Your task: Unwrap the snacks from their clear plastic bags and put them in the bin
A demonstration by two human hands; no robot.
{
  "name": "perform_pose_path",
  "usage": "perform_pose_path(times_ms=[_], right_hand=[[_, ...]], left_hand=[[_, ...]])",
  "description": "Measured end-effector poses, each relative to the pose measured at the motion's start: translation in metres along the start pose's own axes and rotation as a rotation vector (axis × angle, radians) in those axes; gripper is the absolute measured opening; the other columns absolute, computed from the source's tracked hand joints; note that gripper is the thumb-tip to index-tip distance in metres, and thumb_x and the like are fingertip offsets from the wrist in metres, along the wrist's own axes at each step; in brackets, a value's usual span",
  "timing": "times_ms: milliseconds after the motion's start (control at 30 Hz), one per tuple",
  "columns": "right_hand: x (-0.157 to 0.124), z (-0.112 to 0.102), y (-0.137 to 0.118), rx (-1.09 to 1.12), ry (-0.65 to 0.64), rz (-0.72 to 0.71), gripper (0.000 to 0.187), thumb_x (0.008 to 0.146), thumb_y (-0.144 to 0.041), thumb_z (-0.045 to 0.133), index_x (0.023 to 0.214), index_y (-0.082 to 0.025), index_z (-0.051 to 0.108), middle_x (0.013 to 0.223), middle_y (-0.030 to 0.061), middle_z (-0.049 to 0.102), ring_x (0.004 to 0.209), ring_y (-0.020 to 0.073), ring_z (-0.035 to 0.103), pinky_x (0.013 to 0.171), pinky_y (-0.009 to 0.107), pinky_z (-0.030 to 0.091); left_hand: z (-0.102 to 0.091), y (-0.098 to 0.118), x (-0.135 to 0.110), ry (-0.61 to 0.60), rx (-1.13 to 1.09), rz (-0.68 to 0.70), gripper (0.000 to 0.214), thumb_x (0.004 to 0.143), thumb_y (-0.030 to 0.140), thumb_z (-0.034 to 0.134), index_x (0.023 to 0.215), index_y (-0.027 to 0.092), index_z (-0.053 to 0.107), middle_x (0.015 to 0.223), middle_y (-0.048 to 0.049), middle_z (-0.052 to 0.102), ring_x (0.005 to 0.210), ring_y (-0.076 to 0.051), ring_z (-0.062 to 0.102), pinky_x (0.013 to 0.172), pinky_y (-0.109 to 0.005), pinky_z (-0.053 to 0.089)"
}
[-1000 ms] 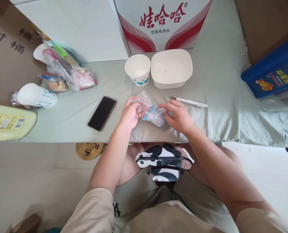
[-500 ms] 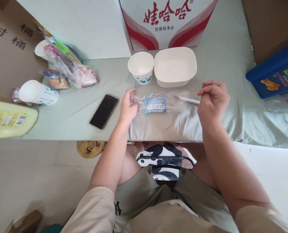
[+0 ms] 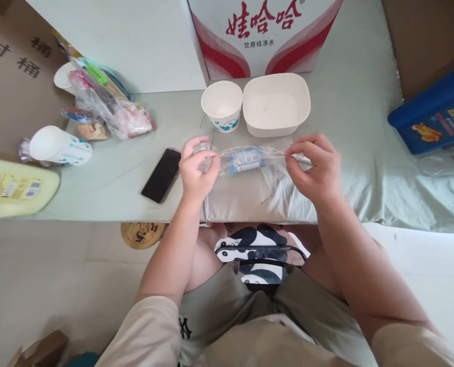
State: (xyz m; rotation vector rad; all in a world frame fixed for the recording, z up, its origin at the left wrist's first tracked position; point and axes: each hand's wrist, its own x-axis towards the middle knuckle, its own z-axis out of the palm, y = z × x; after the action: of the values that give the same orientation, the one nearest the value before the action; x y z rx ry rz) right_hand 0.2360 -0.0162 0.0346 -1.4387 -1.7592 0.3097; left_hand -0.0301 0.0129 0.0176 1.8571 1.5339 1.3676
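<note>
While one blue packet (image 3: pixel 245 160) shows within clear plastic wrapping (image 3: pixel 272 160) near the front edge of the cloth-covered surface (image 3: pixel 360 112), the left hand (image 3: pixel 196 173) and right hand (image 3: pixel 317 165) pinch the wrapping at either end between thumb and fingertips, the left hand's other fingers loosely spread. Behind it stand two open-topped white containers, one paper cup (image 3: pixel 225 124) and, just beside it, one rectangular tub (image 3: pixel 275 127), their pale insides in view. One phone (image 3: pixel 160 177) lies left of the left hand, and two more white cups (image 3: pixel 60 147) sit toward the surface's left end.
</note>
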Motion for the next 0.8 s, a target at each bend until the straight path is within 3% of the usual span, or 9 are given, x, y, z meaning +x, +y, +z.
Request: perform_pose_path(times_ms=[100,233,333,400,467,567,667,733,800], right_hand=[[0.0,-0.009,-0.004,0.129,-0.153,0.028,0.017,0.087,-0.027,0.055,0.085,-0.024,0.072,0.091,0.0073,0.074,0.084,0.0253,0.07,0.079,0.041,0.058],[-0.001,-0.013,0.001,0.323,-0.7,0.136,0.026,0.088,-0.036,0.057,0.099,-0.022,0.076,0.084,0.0032,0.077,0.068,0.0196,0.07,0.062,0.032,0.055],[-0.001,-0.012,0.007,0.251,-0.982,0.187,0.028,0.092,-0.041,0.056,0.085,-0.024,0.078,0.073,-0.0001,0.075,0.065,0.0187,0.07,0.06,0.031,0.052],[-0.001,-0.013,0.01,0.184,-1.04,0.215,0.032,0.092,-0.039,0.056,0.07,-0.024,0.074,0.067,-0.0005,0.074,0.064,0.0187,0.069,0.058,0.03,0.051],[-0.002,-0.014,0.01,0.15,-1.034,0.265,0.03,0.092,-0.034,0.055,0.069,-0.024,0.072,0.069,-0.0009,0.075,0.062,0.0179,0.07,0.058,0.03,0.051],[-0.002,-0.015,0.009,0.08,-0.946,0.34,0.021,0.091,-0.025,0.053,0.093,-0.024,0.074,0.072,-0.0023,0.077,0.058,0.0163,0.069,0.062,0.031,0.052],[-0.004,-0.011,0.011,0.011,-0.745,0.305,0.035,0.091,-0.025,0.054,0.121,-0.021,0.071,0.069,-0.0012,0.075,0.059,0.0185,0.068,0.063,0.033,0.051],[-0.006,-0.003,0.012,0.025,-0.622,0.226,0.046,0.092,-0.028,0.054,0.135,-0.019,0.066,0.074,0.001,0.076,0.061,0.0197,0.068,0.065,0.034,0.052],[-0.008,0.006,0.013,0.066,-0.537,0.156,0.054,0.091,-0.028,0.055,0.143,-0.018,0.06,0.088,0.0043,0.078,0.063,0.0192,0.067,0.068,0.035,0.055]], left_hand=[[-0.007,0.008,-0.005,-0.068,-0.074,-0.004,0.017,0.08,0.029,0.066,0.064,0.023,0.069,0.083,-0.004,0.074,0.081,-0.02,0.068,0.082,-0.035,0.057],[-0.014,0.013,-0.003,-0.476,-0.286,-0.164,0.021,0.077,0.032,0.065,0.06,0.021,0.071,0.071,-0.0051,0.074,0.052,-0.014,0.059,0.051,-0.027,0.044],[-0.018,0.012,0.004,-0.899,-0.334,-0.306,0.03,0.081,0.038,0.063,0.057,0.022,0.075,0.064,-0.007,0.074,0.054,-0.017,0.064,0.053,-0.028,0.048],[-0.022,0.01,0.008,-1.124,-0.331,-0.346,0.036,0.084,0.042,0.063,0.055,0.024,0.075,0.061,-0.0083,0.073,0.061,-0.02,0.07,0.061,-0.03,0.054],[-0.027,0.01,0.01,-1.231,-0.34,-0.344,0.03,0.081,0.043,0.069,0.059,0.025,0.078,0.067,-0.0095,0.076,0.067,-0.022,0.074,0.068,-0.033,0.058],[-0.03,0.009,0.009,-1.04,-0.459,-0.337,0.015,0.071,0.039,0.083,0.066,0.025,0.081,0.08,-0.0104,0.08,0.074,-0.023,0.075,0.072,-0.036,0.06],[-0.024,0.006,0.005,-0.543,-0.614,-0.403,0.017,0.069,0.04,0.085,0.073,0.023,0.079,0.083,-0.008,0.079,0.078,-0.022,0.074,0.079,-0.038,0.061],[-0.017,0.003,0.005,-0.302,-0.55,-0.417,0.021,0.073,0.041,0.081,0.082,0.023,0.079,0.091,-0.0072,0.079,0.089,-0.022,0.074,0.091,-0.039,0.06],[-0.01,-0.001,0.005,-0.281,-0.363,-0.38,0.029,0.072,0.038,0.082,0.095,0.022,0.079,0.108,-0.0079,0.078,0.107,-0.024,0.072,0.105,-0.041,0.054]])
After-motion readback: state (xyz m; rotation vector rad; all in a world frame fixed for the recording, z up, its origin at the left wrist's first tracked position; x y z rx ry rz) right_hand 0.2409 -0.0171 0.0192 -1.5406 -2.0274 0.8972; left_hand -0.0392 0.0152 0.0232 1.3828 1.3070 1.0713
